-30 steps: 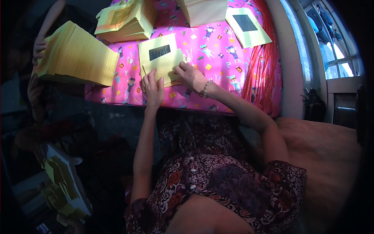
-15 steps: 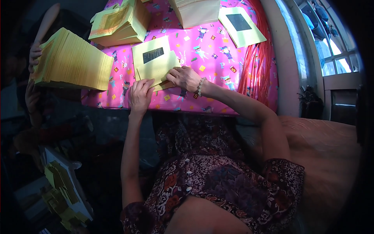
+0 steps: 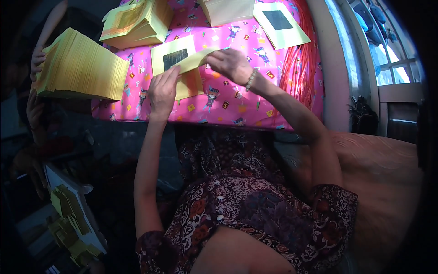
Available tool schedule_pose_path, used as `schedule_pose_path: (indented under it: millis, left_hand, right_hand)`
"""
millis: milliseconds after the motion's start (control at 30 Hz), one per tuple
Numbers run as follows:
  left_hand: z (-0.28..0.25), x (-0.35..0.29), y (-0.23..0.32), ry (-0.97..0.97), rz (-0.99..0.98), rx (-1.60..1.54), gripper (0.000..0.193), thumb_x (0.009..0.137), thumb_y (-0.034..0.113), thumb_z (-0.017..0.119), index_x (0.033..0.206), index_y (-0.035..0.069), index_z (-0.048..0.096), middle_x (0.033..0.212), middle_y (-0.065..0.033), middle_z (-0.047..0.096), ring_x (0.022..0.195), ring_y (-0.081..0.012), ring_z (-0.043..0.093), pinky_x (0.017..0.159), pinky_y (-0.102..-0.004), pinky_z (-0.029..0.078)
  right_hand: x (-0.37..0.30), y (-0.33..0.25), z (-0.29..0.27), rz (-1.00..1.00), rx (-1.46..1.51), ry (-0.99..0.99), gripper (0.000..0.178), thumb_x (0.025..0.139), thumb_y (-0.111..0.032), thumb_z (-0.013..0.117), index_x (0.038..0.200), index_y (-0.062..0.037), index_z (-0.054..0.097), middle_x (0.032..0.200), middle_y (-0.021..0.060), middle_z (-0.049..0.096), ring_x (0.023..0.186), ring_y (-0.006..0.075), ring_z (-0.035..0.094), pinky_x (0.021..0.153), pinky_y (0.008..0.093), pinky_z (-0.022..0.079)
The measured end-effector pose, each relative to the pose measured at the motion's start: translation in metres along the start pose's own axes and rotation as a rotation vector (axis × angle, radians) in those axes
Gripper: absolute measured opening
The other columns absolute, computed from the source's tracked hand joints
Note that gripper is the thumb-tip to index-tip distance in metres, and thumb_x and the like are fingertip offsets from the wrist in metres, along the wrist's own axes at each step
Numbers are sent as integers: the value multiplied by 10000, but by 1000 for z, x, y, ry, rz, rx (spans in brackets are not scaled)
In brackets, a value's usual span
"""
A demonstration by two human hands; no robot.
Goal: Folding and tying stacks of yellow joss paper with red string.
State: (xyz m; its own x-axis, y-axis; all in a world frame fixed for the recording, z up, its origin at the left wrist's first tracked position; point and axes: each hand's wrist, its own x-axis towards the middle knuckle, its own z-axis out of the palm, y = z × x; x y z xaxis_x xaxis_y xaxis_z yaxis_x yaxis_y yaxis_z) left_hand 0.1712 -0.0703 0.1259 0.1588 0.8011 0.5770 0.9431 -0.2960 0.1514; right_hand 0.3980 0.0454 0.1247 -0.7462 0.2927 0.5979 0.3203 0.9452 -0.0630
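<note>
Left hand (image 3: 163,90) flat on the yellow envelope (image 3: 178,68), right hand (image 3: 230,64) pinching its flap (image 3: 196,60): fold squarely, pressing firmly.

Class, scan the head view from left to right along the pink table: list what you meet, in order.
Thick yellow paper stack → left hand → yellow sheet with dark square → right hand → second dark-square sheet → red strings → window.
</note>
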Motion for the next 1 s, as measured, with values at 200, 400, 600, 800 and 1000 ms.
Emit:
schedule_pose_path:
  millis: [200, 400, 600, 800, 1000]
  left_hand:
    - [48, 41, 26, 160, 124, -183, 324, 773, -26, 616, 1084, 54, 657, 1079, -93, 678, 991, -250, 655, 855, -361, 510]
    - [89, 31, 63, 76, 132, -258, 272, 774, 20, 616, 1034, 86, 662, 1057, -49, 656, 943, -222, 641, 801, -384, 497]
    - [91, 15, 92, -56, 106, -306, 315, 739, 63, 608, 1050, 69, 659, 1044, -61, 614, 1043, -245, 536, 882, -368, 468]
    - [89, 20, 101, -251, 199, -415, 342, 783, 83, 588, 1121, 61, 633, 1119, -104, 591, 1049, -263, 543, 923, -384, 451]
    - [91, 11, 109, -277, 97, -360, 409, 806, 80, 582, 1214, 98, 601, 1220, -132, 566, 1136, -304, 520, 937, -425, 444]
  right_hand:
    - [-32, 37, -53, 165, -91, -29, 140, 846, -183, 652, 977, -135, 649, 1000, -6, 663, 847, 165, 657, 717, 287, 532]
    - [-83, 37, -67, 215, -130, -55, 174, 805, -156, 684, 971, -110, 660, 953, 29, 657, 906, 204, 641, 789, 334, 522]
    - [-115, 21, -66, 232, -71, -202, 168, 792, -130, 649, 953, -110, 602, 993, 36, 634, 970, 213, 625, 920, 404, 468]
    - [-110, 14, -71, 305, -12, -419, 306, 819, -160, 643, 1118, -118, 595, 959, 46, 606, 933, 199, 593, 869, 368, 468]
    - [-107, -5, -65, 383, -61, -473, 337, 819, -171, 639, 1154, -149, 614, 1119, 81, 571, 1084, 235, 535, 919, 389, 436]
